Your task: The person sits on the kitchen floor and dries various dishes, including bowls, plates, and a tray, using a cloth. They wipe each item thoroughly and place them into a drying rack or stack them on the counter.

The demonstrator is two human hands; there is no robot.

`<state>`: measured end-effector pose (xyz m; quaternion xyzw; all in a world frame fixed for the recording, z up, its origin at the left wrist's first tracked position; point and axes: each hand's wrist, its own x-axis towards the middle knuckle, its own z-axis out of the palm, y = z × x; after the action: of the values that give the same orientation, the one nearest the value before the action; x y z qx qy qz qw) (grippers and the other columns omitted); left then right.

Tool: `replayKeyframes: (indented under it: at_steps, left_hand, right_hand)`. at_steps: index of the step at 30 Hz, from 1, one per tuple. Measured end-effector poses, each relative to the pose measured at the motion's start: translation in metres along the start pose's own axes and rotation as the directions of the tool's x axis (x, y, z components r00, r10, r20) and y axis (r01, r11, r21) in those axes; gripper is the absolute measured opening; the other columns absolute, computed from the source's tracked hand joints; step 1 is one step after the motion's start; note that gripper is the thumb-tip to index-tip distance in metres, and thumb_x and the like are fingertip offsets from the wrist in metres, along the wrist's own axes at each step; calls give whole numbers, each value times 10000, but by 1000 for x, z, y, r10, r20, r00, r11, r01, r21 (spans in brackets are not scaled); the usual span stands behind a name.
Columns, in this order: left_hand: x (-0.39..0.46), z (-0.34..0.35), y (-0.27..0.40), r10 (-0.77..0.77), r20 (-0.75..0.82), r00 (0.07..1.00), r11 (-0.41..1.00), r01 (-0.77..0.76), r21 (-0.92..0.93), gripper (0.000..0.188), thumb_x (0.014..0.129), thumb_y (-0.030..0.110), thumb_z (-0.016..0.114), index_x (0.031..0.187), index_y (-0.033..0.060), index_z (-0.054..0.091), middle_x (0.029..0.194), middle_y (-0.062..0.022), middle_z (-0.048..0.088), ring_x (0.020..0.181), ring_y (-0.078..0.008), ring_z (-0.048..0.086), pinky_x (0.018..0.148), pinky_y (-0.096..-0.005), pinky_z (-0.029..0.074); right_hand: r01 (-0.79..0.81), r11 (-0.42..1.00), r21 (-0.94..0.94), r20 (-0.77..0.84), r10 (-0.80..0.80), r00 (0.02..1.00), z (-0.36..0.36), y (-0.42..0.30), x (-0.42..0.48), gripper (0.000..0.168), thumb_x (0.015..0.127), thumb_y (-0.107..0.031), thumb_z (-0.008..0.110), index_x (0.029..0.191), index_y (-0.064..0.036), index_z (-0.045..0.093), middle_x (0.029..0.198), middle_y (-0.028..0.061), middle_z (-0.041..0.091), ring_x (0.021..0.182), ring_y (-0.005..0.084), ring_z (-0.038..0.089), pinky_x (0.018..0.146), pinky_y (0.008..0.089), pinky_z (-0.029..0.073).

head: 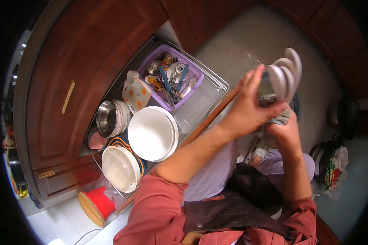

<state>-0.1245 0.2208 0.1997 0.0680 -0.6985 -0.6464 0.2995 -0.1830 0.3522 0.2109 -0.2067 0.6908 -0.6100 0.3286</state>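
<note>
Both my hands are raised together over a round basin (297, 101) with a dark rim that bears lettering. Several white soup spoons (285, 75) fan out above my hands, bowls upward, their handles hidden by my fingers. My left hand (245, 102) reaches across with its fingers stretched and its thumb bent over a grey, speckled, cloth-like piece (282, 118). Below it, my right hand (285, 130) is closed around the lower end of this bundle. Motion blurs both hands, and which fingers press on which spoon is hidden.
A pull-out wire rack (225, 85) holds a purple basket (199, 72) of utensils, white bowls (151, 133), steel bowls (107, 118) and a patterned dish (136, 95). A red container (99, 200) stands beside the rack. Dark pans (349, 111) and a plastic bag (337, 167) are at right.
</note>
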Motion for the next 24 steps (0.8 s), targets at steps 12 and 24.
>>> replayKeyframes:
  at_steps: [12, 24]
  left_hand:
    - [30, -282, -202, -624, -733, 271, 534, 833, -146, 299, 718, 21, 497, 984, -115, 498, 952, -183, 575, 849, -239, 571, 705, -345, 444]
    - [20, -289, -249, -376, -857, 353, 554, 827, 98, 289, 729, 120, 539, 957, -56, 516, 931, -204, 587, 854, -324, 583, 732, -372, 444]
  right_hand:
    - [-114, 955, 274, -92, 144, 985, -28, -13, -2, 513, 602, -106, 468, 1082, 75, 450, 953, 148, 551, 842, 222, 557, 757, 291, 450]
    - [-191, 937, 292, -170, 247, 954, -18, -9, 9, 502, 570, -86, 524, 1046, 66, 478, 853, 110, 562, 713, 185, 564, 640, 278, 467]
